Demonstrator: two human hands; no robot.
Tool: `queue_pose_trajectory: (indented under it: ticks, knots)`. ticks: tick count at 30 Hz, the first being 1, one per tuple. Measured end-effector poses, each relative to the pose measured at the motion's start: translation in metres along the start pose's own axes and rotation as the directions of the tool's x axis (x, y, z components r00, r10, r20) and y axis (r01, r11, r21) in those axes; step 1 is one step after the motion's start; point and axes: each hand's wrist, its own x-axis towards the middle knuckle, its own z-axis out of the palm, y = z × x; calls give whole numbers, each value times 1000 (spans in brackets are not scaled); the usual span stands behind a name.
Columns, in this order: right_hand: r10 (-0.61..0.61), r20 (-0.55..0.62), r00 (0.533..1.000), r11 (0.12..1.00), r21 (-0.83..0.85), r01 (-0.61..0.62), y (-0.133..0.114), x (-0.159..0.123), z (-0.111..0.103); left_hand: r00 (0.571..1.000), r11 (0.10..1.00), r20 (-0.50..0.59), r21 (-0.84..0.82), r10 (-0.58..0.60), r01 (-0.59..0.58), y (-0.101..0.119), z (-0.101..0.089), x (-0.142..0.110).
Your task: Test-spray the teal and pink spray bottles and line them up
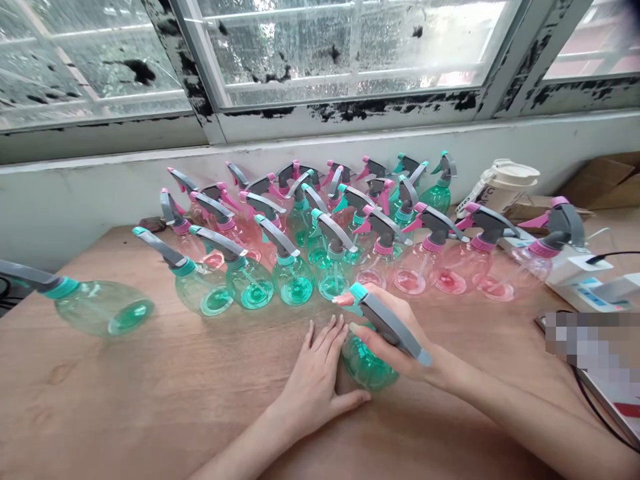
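A green spray bottle (371, 363) with a grey and teal trigger head stands on the wooden table in front of me. My right hand (400, 320) is wrapped round its neck, just under the trigger head. Beside the bottle's left side, my left hand (320, 370) lies flat on the table, fingers stretched out and thumb near the bottle's base. Whether its fingertips touch the bottle I cannot tell. Just beyond the hands stands a front row of spray bottles, among them a green one (293, 283) and a pink one (413, 270).
More pink and green spray bottles crowd behind, towards the window wall. A single green spray bottle (103, 307) stands apart at the left. On the right are a white lidded cup (510, 177), a white power strip (575, 270) with cables, a cardboard box (607, 183) and a partly blurred flat object (610, 393).
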Motion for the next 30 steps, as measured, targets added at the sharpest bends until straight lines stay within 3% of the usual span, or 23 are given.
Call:
queue_pose_trajectory:
  ticks: [6, 20, 30]
  knots:
    - [50, 19, 999, 999, -11, -50, 3, 0, 1, 1000, 1000, 11, 14, 13, -13, -1, 0, 1]
    - [11, -71, 997, 1000, -23, -12, 6, -7, 4, 1000, 1000, -20, -1, 15, -15, 0, 0, 0]
    - [44, -51, 998, 997, -59, -47, 3, -5, 3, 1000, 1000, -18, -7, 16, -17, 1, -1, 0]
